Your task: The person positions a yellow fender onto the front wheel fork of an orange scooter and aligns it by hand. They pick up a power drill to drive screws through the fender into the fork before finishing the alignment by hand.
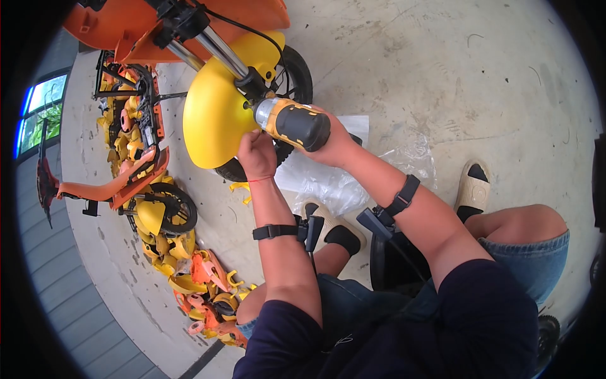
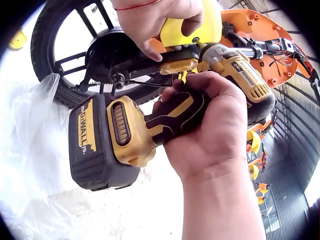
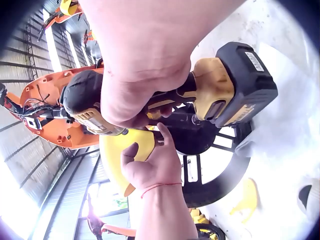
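My right hand point(image 1: 336, 143) grips a black-and-yellow cordless impact driver point(image 1: 297, 124) by its handle. The driver's nose points at a screw spot on the side of a yellow front fender point(image 1: 208, 110), with the bit's tip right at it in the left wrist view. My left hand point(image 3: 155, 167) pinches the fender's lower edge, thumb on the outer face and fingers behind it. Beneath the fender is a black spoked wheel point(image 2: 47, 55), mounted on a fork with shiny tubes point(image 1: 222, 52). The driver's large battery point(image 2: 90, 142) faces away from the fender.
Orange body panels point(image 1: 265, 16) rise above the fork. Clear plastic wrap point(image 1: 391, 167) lies on the concrete floor beside the wheel. To the left stands another orange scooter point(image 1: 110, 189), near a heap of yellow and orange parts point(image 1: 202, 278). A yellow piece point(image 1: 240, 189) lies near the wheel.
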A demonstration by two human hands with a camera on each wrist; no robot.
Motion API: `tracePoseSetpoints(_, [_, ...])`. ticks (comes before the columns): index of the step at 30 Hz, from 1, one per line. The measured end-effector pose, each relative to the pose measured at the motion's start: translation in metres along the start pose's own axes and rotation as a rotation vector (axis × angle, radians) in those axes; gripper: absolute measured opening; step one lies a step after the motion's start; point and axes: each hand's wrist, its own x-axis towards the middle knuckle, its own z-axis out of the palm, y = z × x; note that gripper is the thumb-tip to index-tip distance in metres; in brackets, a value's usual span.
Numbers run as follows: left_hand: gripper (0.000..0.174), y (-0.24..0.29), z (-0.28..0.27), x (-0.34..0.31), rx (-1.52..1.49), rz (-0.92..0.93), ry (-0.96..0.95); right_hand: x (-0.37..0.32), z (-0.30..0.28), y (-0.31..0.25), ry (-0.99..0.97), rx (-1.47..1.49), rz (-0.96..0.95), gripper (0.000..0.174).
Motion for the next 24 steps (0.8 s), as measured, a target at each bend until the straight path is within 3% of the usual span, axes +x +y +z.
tracePoseSetpoints(3, [0.043,0.002,-0.001,-0.001,-0.007,-0.015,0.012,-0.004,0.002,-0.010,-0.070,-0.101,0.103,0.060])
tracePoseSetpoints(6, [0.043,0.000,-0.002,0.001,0.022,0.027,0.015,-0.007,0.010,-0.003,-0.053,0.003,0.094,0.059])
tracePoseSetpoints(9, [0.040,0.005,-0.007,0.002,-0.038,-0.048,-0.033,-0.008,0.017,0.005,0.029,0.077,0.000,0.040])
tracePoseSetpoints(12, [0.041,0.016,0.035,-0.009,0.015,0.061,-0.009,-0.010,0.017,-0.006,0.083,0.192,0.066,0.038])
tracePoseSetpoints(18, [0.049,0.011,0.009,-0.006,-0.041,-0.025,-0.102,-0.005,0.007,-0.004,-0.018,-0.019,0.013,0.040])
tracePoseSetpoints(22, [0.062,0.013,-0.017,-0.003,-0.166,-0.071,-0.264,0.004,0.000,-0.002,-0.070,-0.038,-0.063,0.042])
tracePoseSetpoints(24, [0.053,0.004,-0.030,0.006,-0.156,-0.032,-0.199,0.007,-0.007,-0.009,-0.110,-0.083,-0.063,0.046])
